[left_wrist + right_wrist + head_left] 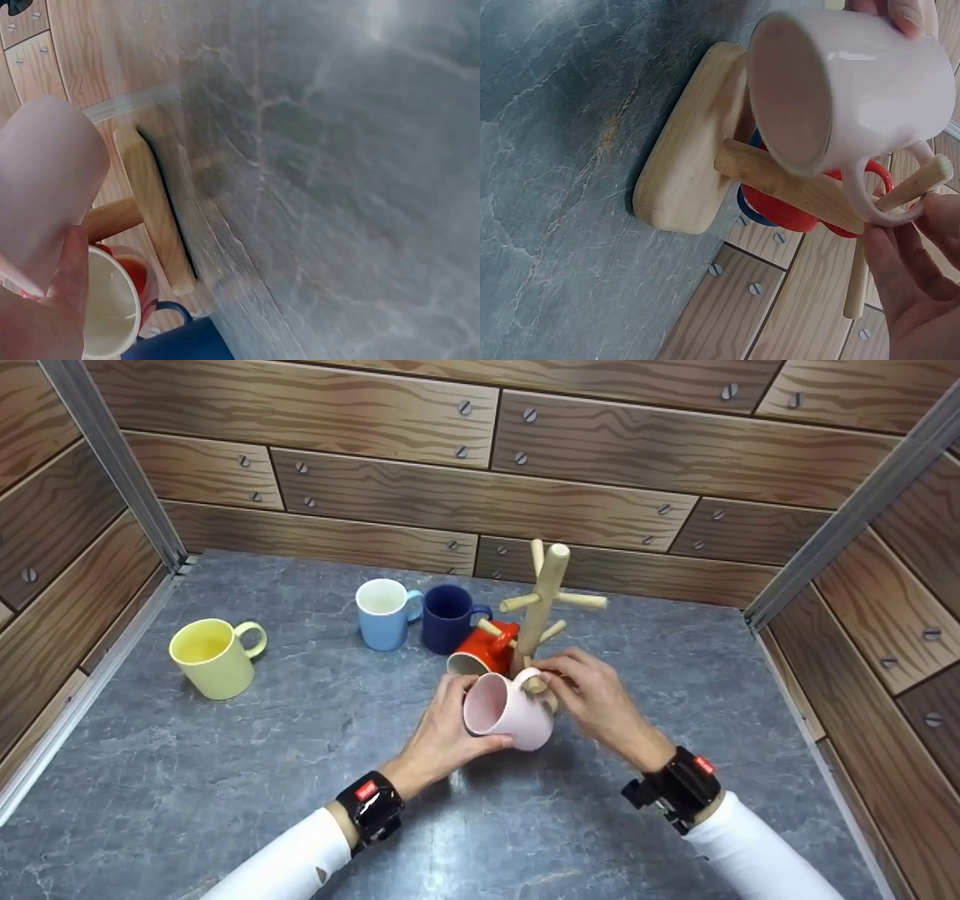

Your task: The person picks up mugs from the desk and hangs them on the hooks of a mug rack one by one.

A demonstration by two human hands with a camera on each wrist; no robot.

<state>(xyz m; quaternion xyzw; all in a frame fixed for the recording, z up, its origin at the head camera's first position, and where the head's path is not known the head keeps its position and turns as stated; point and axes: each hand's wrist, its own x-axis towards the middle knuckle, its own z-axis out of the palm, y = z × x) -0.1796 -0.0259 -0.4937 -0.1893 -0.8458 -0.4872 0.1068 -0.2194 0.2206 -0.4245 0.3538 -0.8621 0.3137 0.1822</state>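
A pink mug (517,720) is tilted on its side in front of a wooden mug tree (547,585). My left hand (448,727) grips its body, thumb below and fingers on the far side. My right hand (596,697) pinches the mug's handle, and a peg (922,180) of the tree shows through the handle loop in the right wrist view. Behind, a red mug (491,649) with a pale inside leans sideways on the tree at a lower peg. The left wrist view has the pink mug (49,180) beside the tree's base (157,210).
Left of the tree, a dark blue mug (442,622) and a light blue mug (382,622) stand upright side by side. Farther left stands a yellow mug (217,664). Wood-patterned walls (375,480) border the grey tabletop (300,750) on three sides.
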